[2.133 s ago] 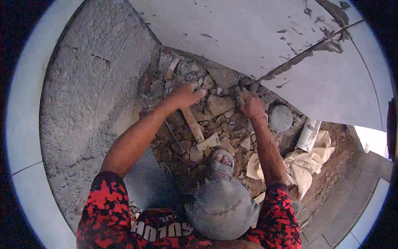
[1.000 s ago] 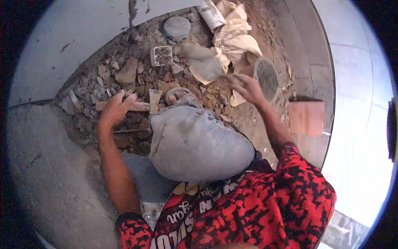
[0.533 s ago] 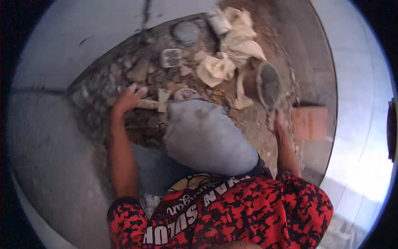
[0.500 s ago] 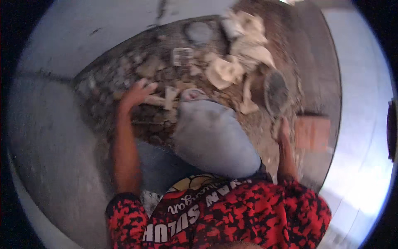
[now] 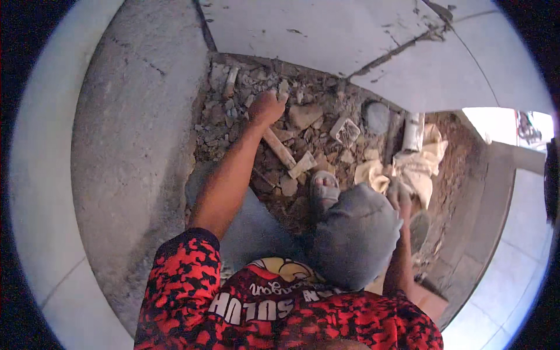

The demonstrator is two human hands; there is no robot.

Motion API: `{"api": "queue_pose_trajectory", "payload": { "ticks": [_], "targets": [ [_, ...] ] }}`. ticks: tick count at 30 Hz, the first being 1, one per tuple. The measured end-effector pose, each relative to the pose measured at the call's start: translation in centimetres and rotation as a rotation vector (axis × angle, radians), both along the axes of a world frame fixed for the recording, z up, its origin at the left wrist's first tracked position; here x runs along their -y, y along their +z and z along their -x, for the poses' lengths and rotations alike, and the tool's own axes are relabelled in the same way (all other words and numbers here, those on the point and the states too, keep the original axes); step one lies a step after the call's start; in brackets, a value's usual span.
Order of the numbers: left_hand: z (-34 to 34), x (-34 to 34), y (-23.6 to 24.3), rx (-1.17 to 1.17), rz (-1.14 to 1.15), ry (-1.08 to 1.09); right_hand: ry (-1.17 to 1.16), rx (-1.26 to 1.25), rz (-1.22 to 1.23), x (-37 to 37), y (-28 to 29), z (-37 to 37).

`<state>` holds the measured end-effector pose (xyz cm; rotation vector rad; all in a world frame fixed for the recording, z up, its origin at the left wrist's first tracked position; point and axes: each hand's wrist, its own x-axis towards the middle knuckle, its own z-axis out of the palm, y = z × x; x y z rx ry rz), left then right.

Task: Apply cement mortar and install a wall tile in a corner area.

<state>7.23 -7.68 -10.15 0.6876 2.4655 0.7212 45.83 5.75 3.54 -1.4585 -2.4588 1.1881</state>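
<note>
My left hand (image 5: 267, 109) reaches out over the rubble with its fingers closed around a small greyish chunk of stone (image 5: 283, 91). Below that wrist lies a hammer (image 5: 279, 148) with a wooden handle, its pale head resting on broken pieces. My right hand (image 5: 399, 196) is beside my knee, partly hidden by it, fingers pointing forward next to a cream sack (image 5: 417, 178). The fingers look extended, and no held thing shows. A bucket (image 5: 419, 230) stands partly behind my right forearm.
Rubble (image 5: 303, 116) fills the corner between a grey slab (image 5: 137, 116) and a white tiled surface (image 5: 350, 41). A small pale square frame (image 5: 345, 130), a round grey disc (image 5: 377, 116) and a white pipe (image 5: 413, 132) are at the far side. A reddish block (image 5: 429, 301) lies right.
My left hand has moved forward and gone from open to closed on a stone chunk. My right hand has moved from beside the bucket to near the sack. The view has turned left.
</note>
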Motion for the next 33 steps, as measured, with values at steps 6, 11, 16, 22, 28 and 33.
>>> {"api": "queue_pose_trajectory", "payload": {
  "ticks": [6,11,16,22,28,33],
  "targets": [
    [0.9,-1.4,-1.8,-0.077,-0.011,0.175,0.488,-0.084,-0.186,-3.6,-5.4,7.8],
    [2.9,-4.9,-3.8,-0.157,0.063,0.183,0.516,-0.144,-0.148,-4.6,-7.5,8.0],
    [4.9,-6.4,-5.6,-0.332,0.107,-0.036,0.428,-0.107,0.052,-5.4,-7.7,5.2],
    [5.5,-7.9,-9.0,-0.417,0.142,0.112,0.344,-0.134,0.016,-4.6,-7.1,3.1],
    [8.0,-7.6,-13.3,-0.577,0.380,-0.368,0.343,-0.141,0.109,-5.8,-8.6,3.0],
    [6.9,-6.9,-13.8,-0.081,0.176,0.114,0.253,-0.151,0.151,-6.3,-9.8,3.4]
  ]
}}
